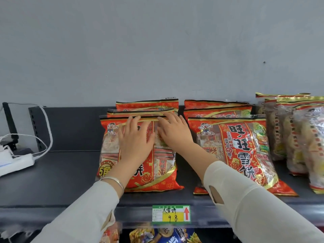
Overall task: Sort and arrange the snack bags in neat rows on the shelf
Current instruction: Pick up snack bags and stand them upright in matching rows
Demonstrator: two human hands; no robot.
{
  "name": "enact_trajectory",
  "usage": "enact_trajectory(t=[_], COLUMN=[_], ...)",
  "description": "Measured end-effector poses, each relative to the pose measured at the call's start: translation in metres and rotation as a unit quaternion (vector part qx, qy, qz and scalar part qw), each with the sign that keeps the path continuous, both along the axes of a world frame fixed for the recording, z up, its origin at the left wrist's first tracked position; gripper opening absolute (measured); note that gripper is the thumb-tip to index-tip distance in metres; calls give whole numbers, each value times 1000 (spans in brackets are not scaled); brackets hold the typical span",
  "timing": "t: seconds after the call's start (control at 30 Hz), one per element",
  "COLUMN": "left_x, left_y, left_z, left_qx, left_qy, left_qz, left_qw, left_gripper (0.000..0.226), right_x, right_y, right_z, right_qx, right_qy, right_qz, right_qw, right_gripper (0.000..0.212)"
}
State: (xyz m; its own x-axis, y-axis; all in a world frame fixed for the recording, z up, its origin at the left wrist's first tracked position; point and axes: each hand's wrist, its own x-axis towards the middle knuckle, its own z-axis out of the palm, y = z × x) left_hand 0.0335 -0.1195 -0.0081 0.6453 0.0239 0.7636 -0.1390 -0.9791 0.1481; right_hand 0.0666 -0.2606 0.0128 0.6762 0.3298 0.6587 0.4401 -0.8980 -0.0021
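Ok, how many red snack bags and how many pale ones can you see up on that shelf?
red snack bags: 6 (two rows of 3, front to back)
pale snack bags: 4 that show, at the right edge of the view
Total: 10

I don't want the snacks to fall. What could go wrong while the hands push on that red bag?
The left hand and right hand press flat on the front red bag; pushing hard might crush what's inside or topple the bags behind. The neighbouring red bag leans close to the shelf edge and might slide off.
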Motion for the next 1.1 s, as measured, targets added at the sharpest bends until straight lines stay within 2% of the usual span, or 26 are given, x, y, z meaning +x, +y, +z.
enact_trajectory(t=[0.17,0.3,0.4,0.47,0.53,0.6,0.7,0.8,0.93,1.1], left_x=[-11,-27,-30,-29,-31,-36,-39,-42,-50,-55], left_y=[-62,-109,-139,-154,-167,-178,-183,-184,-188,-189], left_z=[2,-15,-34,-46,-57,-68,-73,-74,-72,-69], left_qx=[-20,-102,-191,-260,-298,-283,-246,-234,-213,-217], left_qy=[-4,102,197,236,257,253,231,212,209,248], left_qz=[-179,-303,-341,-322,-281,-253,-221,-201,-160,-152], left_qw=[984,942,899,879,875,890,915,927,941,932], left_gripper=[43,56,83,98,109,114,114,112,106,104], right_x=[-30,-55,-71,-77,-81,-81,-78,-77,-77,-74], right_y=[-46,-100,-141,-164,-183,-198,-209,-212,-211,-211], right_z=[-13,-32,-47,-59,-70,-77,-81,-83,-86,-89], right_qx=[47,142,254,318,361,400,372,340,303,266], right_qy=[-74,-81,-12,45,116,175,202,160,134,209], right_qz=[-74,-191,-279,-314,-323,-300,-263,-232,-213,-211], right_qw=[993,968,926,894,867,848,867,897,919,917], right_gripper=[39,42,54,67,79,86,91,90,85,80])
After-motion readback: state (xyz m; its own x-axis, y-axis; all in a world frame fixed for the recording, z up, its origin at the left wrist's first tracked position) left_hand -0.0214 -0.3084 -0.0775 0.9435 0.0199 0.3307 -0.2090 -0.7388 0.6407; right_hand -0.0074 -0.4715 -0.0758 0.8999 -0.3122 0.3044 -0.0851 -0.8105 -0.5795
